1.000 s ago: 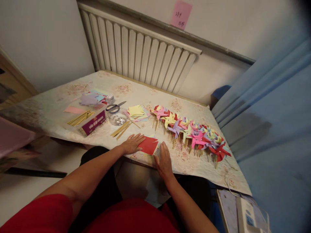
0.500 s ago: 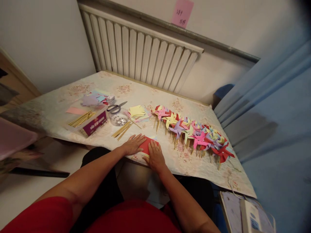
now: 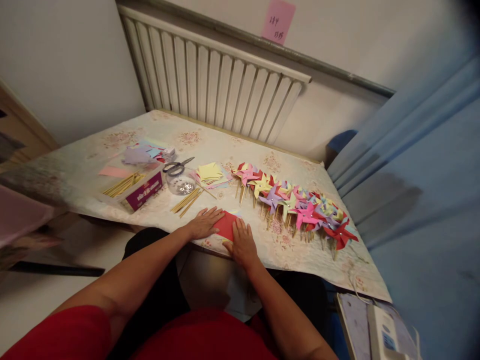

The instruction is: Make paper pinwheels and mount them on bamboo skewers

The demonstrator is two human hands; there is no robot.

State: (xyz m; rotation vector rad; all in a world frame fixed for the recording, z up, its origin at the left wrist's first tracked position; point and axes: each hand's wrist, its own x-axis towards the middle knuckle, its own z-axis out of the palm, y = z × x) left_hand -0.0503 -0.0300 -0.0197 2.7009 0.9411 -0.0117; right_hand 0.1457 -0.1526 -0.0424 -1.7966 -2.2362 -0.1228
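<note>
A red sheet of paper (image 3: 226, 226) lies at the table's front edge, with pale paper edges showing beneath it. My left hand (image 3: 204, 223) rests flat on its left side, fingers stretched out. On its right side lies my right hand (image 3: 243, 243), fingers extended and the thumb toward the front edge. Just beyond the left hand are several loose wooden sticks (image 3: 185, 202) and a clear round tub (image 3: 181, 183) of small shiny pieces. Dark-handled scissors (image 3: 177, 167) lie across the tub's rim. A stack of yellow paper squares (image 3: 209, 173) sits behind the red sheet.
Rows of paper pinwheels (image 3: 290, 202) on sticks stand to the right. At the left is a box of sticks (image 3: 137, 190) with a purple label, near paper scraps (image 3: 139, 154). A radiator (image 3: 215, 75) runs behind the table (image 3: 240, 145); a blue curtain (image 3: 420, 165) hangs right.
My right hand has shifted slightly right, uncovering more of the red sheet. The left hand stays in place. The whole view has moved slightly.
</note>
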